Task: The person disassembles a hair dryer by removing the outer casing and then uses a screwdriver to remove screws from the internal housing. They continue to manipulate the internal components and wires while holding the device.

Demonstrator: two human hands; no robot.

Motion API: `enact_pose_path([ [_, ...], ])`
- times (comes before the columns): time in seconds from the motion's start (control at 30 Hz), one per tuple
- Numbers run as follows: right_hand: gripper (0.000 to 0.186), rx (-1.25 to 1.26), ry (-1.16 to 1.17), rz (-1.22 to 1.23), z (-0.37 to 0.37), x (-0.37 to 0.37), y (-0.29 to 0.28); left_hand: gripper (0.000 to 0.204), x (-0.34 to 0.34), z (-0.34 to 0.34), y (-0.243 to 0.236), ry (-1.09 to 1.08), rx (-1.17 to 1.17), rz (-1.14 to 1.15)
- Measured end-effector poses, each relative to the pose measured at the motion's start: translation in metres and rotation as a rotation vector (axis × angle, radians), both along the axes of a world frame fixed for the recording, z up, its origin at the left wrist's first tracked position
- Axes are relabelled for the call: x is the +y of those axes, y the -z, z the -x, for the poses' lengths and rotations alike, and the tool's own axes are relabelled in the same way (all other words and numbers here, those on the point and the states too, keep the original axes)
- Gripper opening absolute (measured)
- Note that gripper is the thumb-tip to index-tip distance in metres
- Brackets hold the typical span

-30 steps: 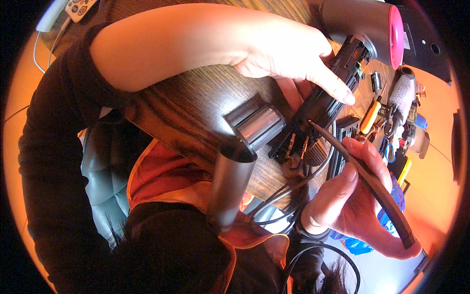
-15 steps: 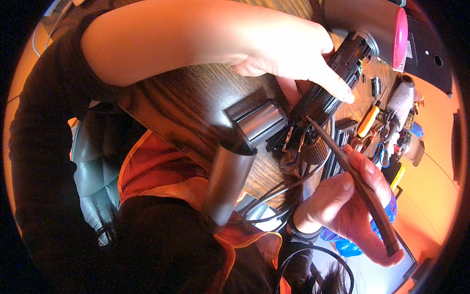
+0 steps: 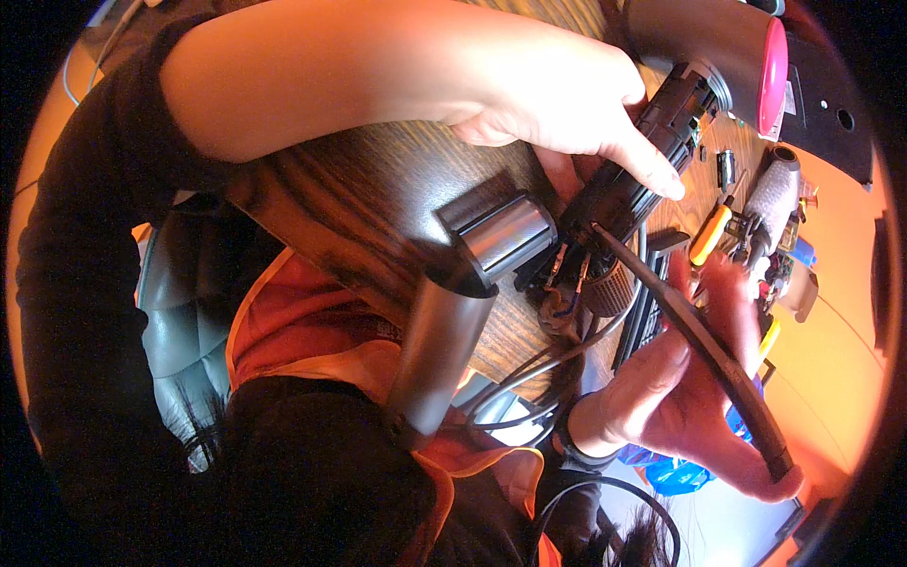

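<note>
My left hand (image 3: pixel 605 123) reaches across from the upper left, its fingers wrapped round a black cylindrical device body (image 3: pixel 609 203). Exposed wires (image 3: pixel 573 281) come out of the device's lower end beside a brownish, mesh-patterned cylinder (image 3: pixel 609 291). A long dark tool that looks like a screwdriver (image 3: pixel 699 340) lies along my right hand (image 3: pixel 680 397). Its thin tip meets a spot near the device's lower end, and its back end presses against the hand. Some right fingers are smeared by motion and stand partly off the shaft.
A grey metal tube (image 3: pixel 442 350) and a shorter shiny cylinder (image 3: pixel 510 241) are at the desk's near side. Grey cable (image 3: pixel 520 378) loops below the device. Rightward lie a yellow-handled tool (image 3: pixel 710 234), a grey textured cylinder (image 3: pixel 773 194) and a small black part (image 3: pixel 726 168). A pink-rimmed object (image 3: pixel 773 76) stands beyond.
My right fingers have spread and shifted on the screwdriver, whose back end has swung slightly right and up. Its tip stays at the same spot. My left hand and the device have hardly moved.
</note>
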State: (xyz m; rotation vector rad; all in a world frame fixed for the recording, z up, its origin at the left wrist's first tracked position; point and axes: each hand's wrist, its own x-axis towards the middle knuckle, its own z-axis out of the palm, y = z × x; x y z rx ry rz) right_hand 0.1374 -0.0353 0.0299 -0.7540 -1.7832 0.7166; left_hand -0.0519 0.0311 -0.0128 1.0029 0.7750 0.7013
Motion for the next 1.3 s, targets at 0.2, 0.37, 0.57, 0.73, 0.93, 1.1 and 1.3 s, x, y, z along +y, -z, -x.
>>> enact_pose_path([
  [0.2, 0.034, -0.025, 0.001, 0.011, 0.002, -0.003, 0.001, 0.035, 0.0, 0.0, 0.002, -0.007, 0.005, -0.006],
  [0.37, 0.031, -0.053, -0.004, 0.026, 0.002, -0.001, 0.001, 0.032, 0.001, 0.001, 0.003, 0.029, -0.047, 0.003],
  [0.57, 0.029, -0.187, 0.0, 0.099, 0.002, 0.004, -0.005, 0.032, 0.001, 0.0, 0.001, 0.021, 0.037, -0.025],
  [0.73, 0.028, -0.398, -0.01, 0.176, -0.001, 0.007, -0.012, 0.041, -0.001, 0.002, 0.002, -0.047, -0.049, 0.025],
  [0.93, 0.031, -0.465, -0.087, 0.112, -0.004, 0.009, -0.01, 0.043, 0.001, 0.001, -0.002, 0.009, 0.115, -0.048],
  [1.1, 0.033, -0.203, -0.176, 0.003, 0.004, 0.015, 0.006, 0.043, 0.001, 0.002, -0.001, 0.042, 0.021, -0.013],
  [1.3, 0.037, -0.239, -0.003, -0.084, 0.015, 0.011, 0.006, 0.04, 0.001, 0.0, 0.0, -0.009, 0.121, -0.041],
])
